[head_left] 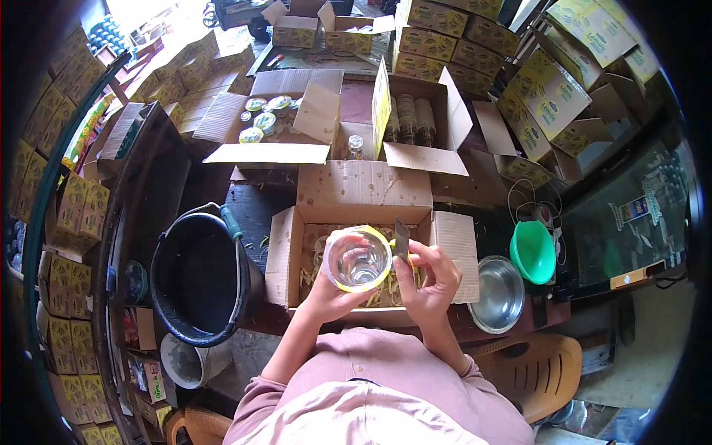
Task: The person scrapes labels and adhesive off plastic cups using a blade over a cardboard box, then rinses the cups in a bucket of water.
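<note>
My left hand point(334, 298) is wrapped around a clear plastic cup point(361, 261), its open mouth tilted up toward me. A yellow band runs along the cup's edge. In my right hand point(432, 285) is a knife point(401, 239) with a flat, dark blade, pinched between thumb and fingers. The blade points up beside the cup's right rim, and a bit of yellow shows between them; whether they touch I cannot tell. Below both hands sits an open cardboard box point(311, 228) with yellow strips and scraps inside. My fingers partly hide the knife's lower end.
A black bucket point(159, 289) stands left of the box. To the right are a metal bowl point(497, 295) and a green bowl point(532, 252). Behind stand a carton of lidded cups point(267, 122), a carton of stacked cups point(411, 122) and a small glass point(355, 146).
</note>
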Available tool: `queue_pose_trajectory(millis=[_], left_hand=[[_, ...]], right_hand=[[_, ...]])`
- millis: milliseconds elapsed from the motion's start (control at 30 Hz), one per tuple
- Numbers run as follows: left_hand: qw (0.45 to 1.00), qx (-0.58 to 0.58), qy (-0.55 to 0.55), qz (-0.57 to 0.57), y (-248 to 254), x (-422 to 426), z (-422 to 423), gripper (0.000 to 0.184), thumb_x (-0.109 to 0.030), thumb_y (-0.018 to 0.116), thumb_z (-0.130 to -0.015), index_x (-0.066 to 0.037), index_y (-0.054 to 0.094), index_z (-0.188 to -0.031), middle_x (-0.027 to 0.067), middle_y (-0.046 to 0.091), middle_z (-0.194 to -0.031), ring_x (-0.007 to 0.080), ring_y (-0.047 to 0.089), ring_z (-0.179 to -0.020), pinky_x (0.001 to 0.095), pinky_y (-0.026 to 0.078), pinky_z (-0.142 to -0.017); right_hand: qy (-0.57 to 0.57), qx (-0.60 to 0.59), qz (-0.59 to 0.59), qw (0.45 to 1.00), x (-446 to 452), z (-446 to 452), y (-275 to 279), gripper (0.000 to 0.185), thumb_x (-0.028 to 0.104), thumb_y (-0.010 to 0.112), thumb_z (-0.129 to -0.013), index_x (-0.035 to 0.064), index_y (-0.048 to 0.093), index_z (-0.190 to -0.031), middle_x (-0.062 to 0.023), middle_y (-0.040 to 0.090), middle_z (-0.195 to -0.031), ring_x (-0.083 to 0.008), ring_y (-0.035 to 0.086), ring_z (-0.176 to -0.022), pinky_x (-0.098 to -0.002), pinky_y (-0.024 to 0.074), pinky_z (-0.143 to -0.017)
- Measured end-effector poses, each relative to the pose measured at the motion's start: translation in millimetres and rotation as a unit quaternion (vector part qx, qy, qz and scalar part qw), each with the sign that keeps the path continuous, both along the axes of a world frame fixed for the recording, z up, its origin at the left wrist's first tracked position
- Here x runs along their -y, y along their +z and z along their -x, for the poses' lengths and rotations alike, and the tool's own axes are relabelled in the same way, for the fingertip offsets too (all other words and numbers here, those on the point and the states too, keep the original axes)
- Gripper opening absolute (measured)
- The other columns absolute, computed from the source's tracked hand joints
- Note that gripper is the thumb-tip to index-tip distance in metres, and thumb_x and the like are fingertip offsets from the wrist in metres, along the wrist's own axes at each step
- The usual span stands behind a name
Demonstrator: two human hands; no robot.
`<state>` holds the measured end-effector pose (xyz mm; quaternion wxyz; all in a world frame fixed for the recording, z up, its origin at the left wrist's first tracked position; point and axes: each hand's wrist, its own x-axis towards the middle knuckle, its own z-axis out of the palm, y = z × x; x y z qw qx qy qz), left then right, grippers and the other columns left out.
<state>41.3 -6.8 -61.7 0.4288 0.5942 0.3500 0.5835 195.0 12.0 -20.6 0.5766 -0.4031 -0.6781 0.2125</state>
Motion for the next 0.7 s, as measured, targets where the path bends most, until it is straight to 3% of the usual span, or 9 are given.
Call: queue_pose_trajectory(millis=[400, 700], left_hand=[[0.997, 0.072, 0.024, -0.012, -5.4, 0.3, -14.1, 0.066, -0.002, 0.065, -0.073, -0.002, 0.025, -0.126, 0.0139, 0.040, -0.118, 0.0218, 0.044, -0.110, 0.0347, 0.038, -0.092], [0.996, -0.028, 0.067, -0.058, -1.7, 1.6, -19.5, 0.061, 0.000, 0.067, -0.071, -0.002, 0.031, -0.120, 0.0129, 0.041, -0.114, 0.0210, 0.046, -0.106, 0.0329, 0.041, -0.088]], right_hand=[[-0.072, 0.071, -0.097, 0.990, 11.7, 10.8, -2.2, 0.028, -0.003, 0.066, -0.066, 0.0040, 0.062, -0.093, -0.0060, 0.058, -0.068, -0.0145, 0.057, -0.057, -0.0241, 0.0452, -0.053], [-0.089, 0.061, -0.080, 0.991, 13.6, 9.5, -1.6, 0.029, -0.004, 0.064, -0.065, 0.0028, 0.062, -0.094, -0.0073, 0.058, -0.070, -0.0150, 0.058, -0.059, -0.0244, 0.0453, -0.054]])
